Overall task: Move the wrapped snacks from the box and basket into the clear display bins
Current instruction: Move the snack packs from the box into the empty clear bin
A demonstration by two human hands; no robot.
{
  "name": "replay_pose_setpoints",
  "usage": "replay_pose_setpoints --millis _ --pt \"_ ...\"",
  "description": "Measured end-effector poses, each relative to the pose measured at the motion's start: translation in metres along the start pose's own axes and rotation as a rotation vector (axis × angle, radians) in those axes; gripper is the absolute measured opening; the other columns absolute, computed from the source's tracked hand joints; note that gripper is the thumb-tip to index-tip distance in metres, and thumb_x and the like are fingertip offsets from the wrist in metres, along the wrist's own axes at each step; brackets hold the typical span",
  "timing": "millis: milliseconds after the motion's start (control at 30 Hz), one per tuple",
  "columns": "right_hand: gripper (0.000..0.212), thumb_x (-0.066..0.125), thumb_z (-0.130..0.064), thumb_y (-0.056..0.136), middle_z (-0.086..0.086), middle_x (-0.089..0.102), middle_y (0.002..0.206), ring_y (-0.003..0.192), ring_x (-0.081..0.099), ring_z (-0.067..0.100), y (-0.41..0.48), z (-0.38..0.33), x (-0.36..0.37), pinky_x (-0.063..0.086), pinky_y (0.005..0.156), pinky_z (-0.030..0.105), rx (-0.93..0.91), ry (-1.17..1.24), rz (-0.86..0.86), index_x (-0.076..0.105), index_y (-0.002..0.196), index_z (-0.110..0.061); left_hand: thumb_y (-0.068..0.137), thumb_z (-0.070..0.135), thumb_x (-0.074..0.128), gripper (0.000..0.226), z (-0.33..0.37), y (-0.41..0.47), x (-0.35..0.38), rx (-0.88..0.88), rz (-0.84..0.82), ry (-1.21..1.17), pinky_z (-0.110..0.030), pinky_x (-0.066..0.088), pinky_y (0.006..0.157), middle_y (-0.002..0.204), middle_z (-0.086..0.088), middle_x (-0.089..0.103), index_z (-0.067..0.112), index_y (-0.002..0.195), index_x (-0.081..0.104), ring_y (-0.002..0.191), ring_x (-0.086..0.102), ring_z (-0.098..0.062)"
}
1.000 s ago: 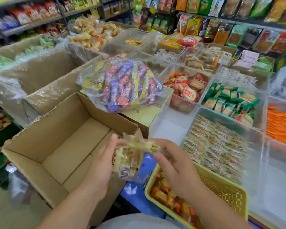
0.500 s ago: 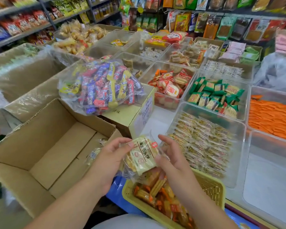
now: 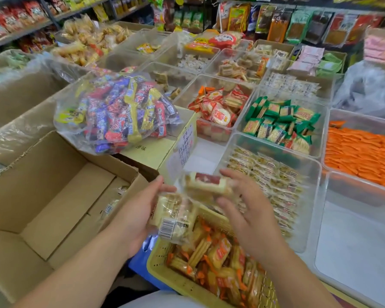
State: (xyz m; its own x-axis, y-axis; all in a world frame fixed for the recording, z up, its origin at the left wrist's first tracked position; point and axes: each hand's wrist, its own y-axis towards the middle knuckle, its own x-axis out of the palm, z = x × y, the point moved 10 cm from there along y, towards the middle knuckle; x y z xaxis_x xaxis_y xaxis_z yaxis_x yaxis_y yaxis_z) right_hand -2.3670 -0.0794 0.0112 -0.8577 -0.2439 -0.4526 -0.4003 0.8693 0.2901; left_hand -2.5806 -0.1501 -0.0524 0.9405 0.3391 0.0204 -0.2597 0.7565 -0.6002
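Note:
My left hand point(image 3: 140, 212) grips a clear-wrapped pale snack pack point(image 3: 173, 216) with a barcode, held above the near corner of the yellow basket point(image 3: 165, 272). My right hand point(image 3: 251, 218) has its fingers spread; a second, blurred pack with a red label point(image 3: 206, 182) sits between its forefinger and thumb. The basket holds several orange-wrapped snacks point(image 3: 218, 256). On the left stands the open cardboard box point(image 3: 42, 185), with a pack or two point(image 3: 112, 204) left at its right wall. A clear bin point(image 3: 313, 172) of similar pale packs lies just past my right hand.
A clear bag of multicoloured sweets point(image 3: 116, 112) rests on a yellow carton point(image 3: 156, 152) behind the box. Clear bins hold green packs point(image 3: 278, 123), red-white packs point(image 3: 218, 107) and orange packs point(image 3: 360, 152). A bare clear bin point(image 3: 353, 230) is at right. Shelves line the back.
The one bundle held by both hands has split: my left hand keeps the barcoded pack, the red-labelled pack is now at my right fingers. Both hands moved right, over the basket.

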Motion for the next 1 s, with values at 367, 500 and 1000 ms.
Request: replay_pose_setpoints --millis 367,500,1000 --pt "0.024 0.074 -0.030 0.091 -0.002 0.072 0.087 0.074 0.062 0.017 0.059 0.134 -0.032 0.048 0.064 0.028 0.399 -0.529 0.132 0.073 0.112 -0.018 0.103 0.025 0.055 0.024 -0.004 0.010 -0.026 0.077 0.194 -0.068 -0.060 0.057 0.085 0.100 -0.006 0.078 0.031 0.100 0.077 0.087 0.075 -0.029" --pt "0.018 0.063 -0.030 0.096 0.002 0.073 0.099 0.087 0.066 0.025 0.065 0.157 0.022 0.059 0.074 0.039 0.461 -0.618 -0.201 0.069 0.111 -0.022 0.101 0.017 0.056 0.024 -0.006 0.010 -0.032 0.077 0.207 -0.117 -0.061 0.054 0.082 0.102 -0.010 0.078 0.028 0.102 0.077 0.082 0.075 -0.029" --pt "0.066 0.073 -0.040 0.090 -0.010 0.028 0.163 0.152 0.021 0.013 0.027 0.019 0.055 0.020 0.121 0.035 -0.124 -0.332 -0.359 0.043 0.149 -0.042 0.096 -0.004 0.055 0.029 0.000 0.017 -0.001 0.015 -0.014 -0.355 -0.037 0.061 0.053 0.111 -0.024 0.075 0.006 0.120 0.068 0.079 0.076 -0.033"
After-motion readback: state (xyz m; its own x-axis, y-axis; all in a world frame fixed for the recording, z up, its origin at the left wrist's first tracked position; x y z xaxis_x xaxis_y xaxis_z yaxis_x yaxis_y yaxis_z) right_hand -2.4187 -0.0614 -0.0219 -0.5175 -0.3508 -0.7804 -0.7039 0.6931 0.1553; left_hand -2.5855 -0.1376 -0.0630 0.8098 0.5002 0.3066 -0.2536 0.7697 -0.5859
